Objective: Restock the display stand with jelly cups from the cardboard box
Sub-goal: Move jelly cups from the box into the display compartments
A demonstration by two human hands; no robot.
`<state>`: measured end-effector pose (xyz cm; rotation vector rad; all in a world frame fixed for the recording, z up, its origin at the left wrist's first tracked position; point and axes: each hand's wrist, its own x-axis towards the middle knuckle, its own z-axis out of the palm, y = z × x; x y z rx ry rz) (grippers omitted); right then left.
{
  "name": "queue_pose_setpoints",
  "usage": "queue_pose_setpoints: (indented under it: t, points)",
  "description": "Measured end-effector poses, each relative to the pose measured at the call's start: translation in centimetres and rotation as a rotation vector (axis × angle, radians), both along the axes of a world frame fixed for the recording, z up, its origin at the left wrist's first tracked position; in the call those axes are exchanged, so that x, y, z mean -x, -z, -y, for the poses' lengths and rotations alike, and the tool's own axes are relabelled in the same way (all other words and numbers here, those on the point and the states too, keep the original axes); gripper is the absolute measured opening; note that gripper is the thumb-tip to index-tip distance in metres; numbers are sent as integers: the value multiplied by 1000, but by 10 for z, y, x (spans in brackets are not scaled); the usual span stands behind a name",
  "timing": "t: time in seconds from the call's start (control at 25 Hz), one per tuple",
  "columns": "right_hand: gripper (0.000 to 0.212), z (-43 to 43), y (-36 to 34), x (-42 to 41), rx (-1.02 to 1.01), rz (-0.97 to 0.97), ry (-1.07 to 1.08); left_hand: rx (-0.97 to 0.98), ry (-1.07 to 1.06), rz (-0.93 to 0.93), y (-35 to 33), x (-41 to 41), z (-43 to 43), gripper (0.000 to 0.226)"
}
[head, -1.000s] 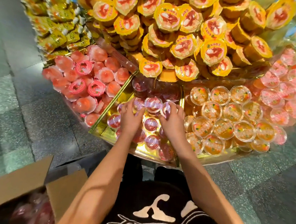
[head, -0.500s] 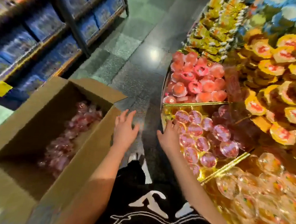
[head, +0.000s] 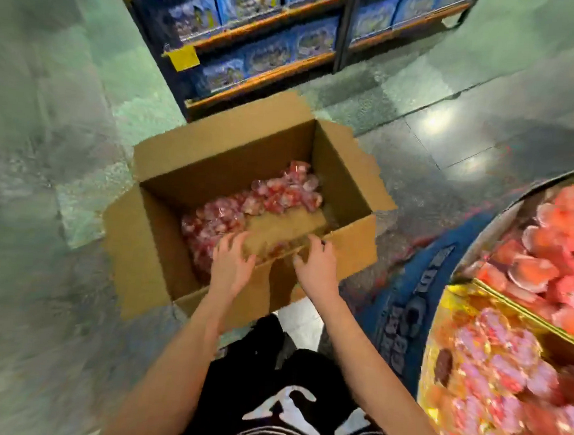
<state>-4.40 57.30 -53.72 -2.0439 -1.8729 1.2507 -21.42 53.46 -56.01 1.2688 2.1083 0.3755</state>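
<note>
Jelly cups (head: 245, 207), red and pink under clear wrapping, lay heaped along the left and far side of the open cardboard box (head: 161, 242), which stood on the grey tiled floor (head: 47, 132) with its flaps folded outward. Part of the box bottom showed bare near its right side. We saw the left hand (head: 231, 264) over the near wall, fingers spread and only slightly bent, just above the cups and holding nothing. The right hand (head: 317, 267) hung beside it, apart from it, with fingers bent further and tips at the near rim. No cup was in it, and we could not tell whether it touched the card. To the right stood the display stand (head: 497, 296), blurred, with pink-lidded cups (head: 493, 361) in the nearer compartment and orange-red cups (head: 548, 256) beyond a gold divider. Shelving with blue packages (head: 257, 45) stood behind the box.
</note>
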Motion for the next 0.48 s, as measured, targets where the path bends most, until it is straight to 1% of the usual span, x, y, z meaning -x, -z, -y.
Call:
queue_pose_setpoints:
  t: [0.16, 0.28, 0.4, 0.48]
  points:
    - [49, -35, 21, 49, 64, 37, -110, 99, -159, 47, 28, 56, -1, 48]
    - [51, -57, 38, 66, 115, 66, -168, 190, -267, 114, 44, 75, 3, 48]
    - [54, -80, 70, 73, 225, 113, -263, 280, -335, 206, 69, 90, 1, 54]
    - [57, -95, 94, 76, 308, 145, -337, 330, -352, 229, 85, 96, -3, 59]
